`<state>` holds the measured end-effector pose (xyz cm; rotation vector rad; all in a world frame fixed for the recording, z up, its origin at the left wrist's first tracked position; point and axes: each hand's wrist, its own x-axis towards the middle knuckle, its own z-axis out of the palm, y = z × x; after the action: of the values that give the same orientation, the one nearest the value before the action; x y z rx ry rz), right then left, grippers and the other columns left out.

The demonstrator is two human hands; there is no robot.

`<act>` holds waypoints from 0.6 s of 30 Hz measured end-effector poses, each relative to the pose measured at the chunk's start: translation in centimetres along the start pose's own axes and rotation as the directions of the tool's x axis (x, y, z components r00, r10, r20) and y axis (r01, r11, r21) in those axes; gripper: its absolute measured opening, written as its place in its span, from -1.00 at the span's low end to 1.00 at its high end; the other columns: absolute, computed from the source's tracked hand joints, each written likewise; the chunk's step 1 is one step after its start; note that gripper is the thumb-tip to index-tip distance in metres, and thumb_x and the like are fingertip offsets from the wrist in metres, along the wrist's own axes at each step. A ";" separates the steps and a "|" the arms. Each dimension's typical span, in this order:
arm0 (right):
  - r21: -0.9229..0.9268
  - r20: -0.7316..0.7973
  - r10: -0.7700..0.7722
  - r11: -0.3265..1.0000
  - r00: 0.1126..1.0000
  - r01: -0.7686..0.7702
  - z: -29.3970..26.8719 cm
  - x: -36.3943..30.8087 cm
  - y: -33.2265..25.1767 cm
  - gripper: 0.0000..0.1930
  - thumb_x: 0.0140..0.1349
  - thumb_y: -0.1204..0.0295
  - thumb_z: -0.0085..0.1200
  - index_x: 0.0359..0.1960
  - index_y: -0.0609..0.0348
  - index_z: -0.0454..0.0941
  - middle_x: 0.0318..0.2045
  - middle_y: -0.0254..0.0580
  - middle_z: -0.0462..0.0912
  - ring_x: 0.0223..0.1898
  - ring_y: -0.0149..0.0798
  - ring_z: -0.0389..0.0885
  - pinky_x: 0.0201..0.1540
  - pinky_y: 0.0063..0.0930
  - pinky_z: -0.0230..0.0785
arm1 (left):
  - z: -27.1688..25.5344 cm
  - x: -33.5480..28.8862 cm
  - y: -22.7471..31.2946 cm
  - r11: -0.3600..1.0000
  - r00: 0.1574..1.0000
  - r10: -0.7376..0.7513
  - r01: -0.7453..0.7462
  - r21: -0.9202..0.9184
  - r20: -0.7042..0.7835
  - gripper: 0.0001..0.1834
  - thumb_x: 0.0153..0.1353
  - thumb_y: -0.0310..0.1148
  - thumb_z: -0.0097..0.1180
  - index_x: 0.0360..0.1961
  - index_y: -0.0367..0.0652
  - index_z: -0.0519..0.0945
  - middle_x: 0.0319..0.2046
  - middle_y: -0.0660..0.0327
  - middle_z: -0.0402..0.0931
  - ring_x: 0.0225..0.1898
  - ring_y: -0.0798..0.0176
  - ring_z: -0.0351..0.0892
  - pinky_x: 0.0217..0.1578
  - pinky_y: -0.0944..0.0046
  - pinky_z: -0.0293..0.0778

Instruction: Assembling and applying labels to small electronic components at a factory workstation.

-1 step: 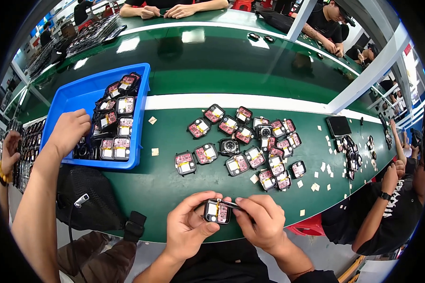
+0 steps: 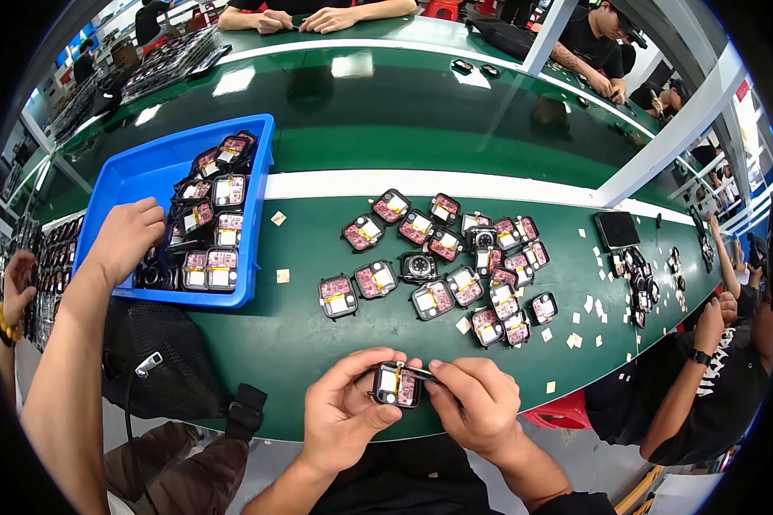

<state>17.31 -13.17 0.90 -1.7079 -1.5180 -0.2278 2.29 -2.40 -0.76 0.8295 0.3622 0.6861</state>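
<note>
Down by the near edge of the green desk (image 2: pixel 270 360), the left hand (image 2: pixel 348 408) cradles a black, square, pink-boarded casing (image 2: pixel 393 386). The right hand (image 2: pixel 479 403) — pinched — grips a slim dark object (image 2: pixel 419 373).

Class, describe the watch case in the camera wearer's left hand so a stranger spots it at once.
Find the near edge of the green workbench, bottom centre. There the left hand holds a black watch case, pink circuit board showing; the right hand holds a slim dark piece at its upper right. Unlike the loose watch cases farther up, it is gripped.
</note>
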 end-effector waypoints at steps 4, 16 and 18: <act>-0.098 -0.057 -0.061 0.994 0.997 0.055 0.1 -0.1 -0.1 -0.60 -0.08 0.62 0.44 -0.10 0.23 0.75 -0.37 -0.26 0.63 -0.58 -0.32 0.49 -0.57 -0.48 0.35 | 0.0 0.0 0.1 1.000 1.000 -0.004 0.004 0.003 -0.002 -0.27 0.14 -0.26 0.52 0.23 -0.41 0.46 0.12 -0.06 0.56 0.18 -0.06 0.63 0.19 0.03 0.59; -0.111 -0.063 -0.055 0.993 0.997 0.048 -0.1 -0.3 0.0 -0.59 -0.09 0.66 0.43 -0.11 0.19 0.77 -0.38 -0.30 0.63 -0.58 -0.35 0.46 -0.58 -0.49 0.32 | -0.8 0.1 -0.3 1.000 0.989 0.029 -0.029 0.000 0.144 -0.35 0.19 -0.64 0.38 0.29 -0.41 0.41 0.26 -0.03 0.43 0.31 -0.04 0.51 0.24 0.11 0.57; -0.075 -0.062 -0.028 0.997 0.998 0.023 0.0 -0.2 -0.1 -0.61 -0.07 0.66 0.43 -0.12 0.19 0.77 -0.38 -0.29 0.64 -0.57 -0.33 0.49 -0.57 -0.48 0.35 | -0.8 0.0 -0.3 1.000 0.990 0.020 -0.021 0.001 0.136 -0.36 0.19 -0.65 0.38 0.29 -0.40 0.41 0.25 -0.03 0.43 0.31 -0.04 0.51 0.23 0.12 0.58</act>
<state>17.20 -13.34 0.79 -1.7240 -1.5025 -0.3517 2.01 -2.09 -1.50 0.8787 0.2317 0.6442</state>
